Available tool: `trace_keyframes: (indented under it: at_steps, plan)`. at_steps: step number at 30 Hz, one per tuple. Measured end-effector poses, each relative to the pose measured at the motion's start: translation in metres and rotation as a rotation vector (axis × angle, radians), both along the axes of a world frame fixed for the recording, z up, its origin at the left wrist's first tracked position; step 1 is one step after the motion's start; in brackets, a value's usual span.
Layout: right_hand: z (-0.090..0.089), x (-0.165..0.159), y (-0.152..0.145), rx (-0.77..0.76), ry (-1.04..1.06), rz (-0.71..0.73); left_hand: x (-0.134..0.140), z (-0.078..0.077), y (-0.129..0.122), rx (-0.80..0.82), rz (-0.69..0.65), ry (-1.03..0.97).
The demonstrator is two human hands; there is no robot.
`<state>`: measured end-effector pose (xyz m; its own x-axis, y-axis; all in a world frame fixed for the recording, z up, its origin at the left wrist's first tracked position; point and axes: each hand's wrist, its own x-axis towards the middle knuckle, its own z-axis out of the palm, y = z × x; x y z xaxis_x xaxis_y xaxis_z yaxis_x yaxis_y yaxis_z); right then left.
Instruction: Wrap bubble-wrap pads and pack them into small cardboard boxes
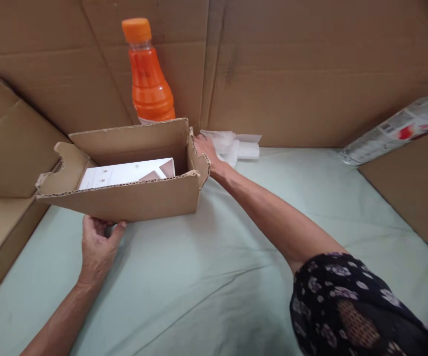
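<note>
An open-topped cardboard box stands in front of me, with a white printed carton inside it. My left hand is at the box's near lower edge, its fingers curled under the bottom and the thumb against the edge. Behind the box's right end is my right hand, touching or very close to that wall. Its fingers are mostly hidden, so what they grip does not show. Beside that hand lies some crumpled translucent plastic with a white roll-like piece.
Behind the box an orange bottle stands against a tall cardboard wall. Another open carton is at the left. On the right, a clear plastic bottle lies by a cardboard flap. Pale green cloth covers the surface.
</note>
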<state>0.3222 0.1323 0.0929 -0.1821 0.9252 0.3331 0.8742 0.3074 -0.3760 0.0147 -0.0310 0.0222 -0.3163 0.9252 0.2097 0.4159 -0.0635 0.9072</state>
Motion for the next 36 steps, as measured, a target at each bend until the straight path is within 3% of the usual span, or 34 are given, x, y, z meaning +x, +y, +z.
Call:
trace_keyframes:
  at_steps: [2,4,6,8,10,12,15,17,19,23,28,30,33,36]
  plan:
    - [0.005,0.003,0.004,0.035,0.022,-0.043,0.000,0.000,0.001,-0.001,0.007,0.018]
    - [0.015,0.021,-0.011,0.159,0.121,-0.123,0.000,0.000,0.001,-0.008,0.000,0.032]
    - [0.023,0.046,-0.046,0.336,0.274,-0.169,-0.002,-0.001,0.000,-0.010,-0.006,0.031]
    - [0.025,0.070,-0.097,0.444,0.353,-0.127,-0.003,-0.002,-0.001,-0.014,-0.006,0.025]
    - [0.019,0.086,-0.157,0.355,0.270,0.005,-0.003,-0.002,-0.001,-0.012,-0.015,0.015]
    - [0.010,0.091,-0.212,0.121,0.112,0.185,-0.002,-0.001,-0.001,0.000,-0.034,0.000]
    - [0.006,0.083,-0.261,-0.014,0.130,0.136,0.001,0.002,-0.001,0.041,-0.037,-0.025]
    - [0.009,0.070,-0.264,-0.010,0.274,-0.003,0.003,0.006,-0.002,0.063,-0.028,-0.030]
    - [0.013,0.053,-0.248,-0.070,0.393,-0.074,0.004,0.011,-0.001,0.052,-0.031,-0.027]
    - [0.009,0.018,-0.191,-0.244,0.477,-0.004,0.009,0.019,0.007,0.003,-0.064,-0.028]
    - [-0.004,-0.002,-0.141,-0.240,0.568,0.060,0.023,0.018,0.034,0.021,-0.080,-0.045]
    - [-0.007,0.002,-0.139,-0.224,0.587,0.059,0.026,0.014,0.046,0.036,-0.089,-0.099]
    - [-0.008,0.019,-0.161,-0.192,0.549,-0.002,0.022,0.008,0.053,0.042,-0.108,-0.199]
    - [-0.009,0.038,-0.201,-0.190,0.433,-0.060,0.015,0.003,0.032,0.023,-0.079,-0.197]
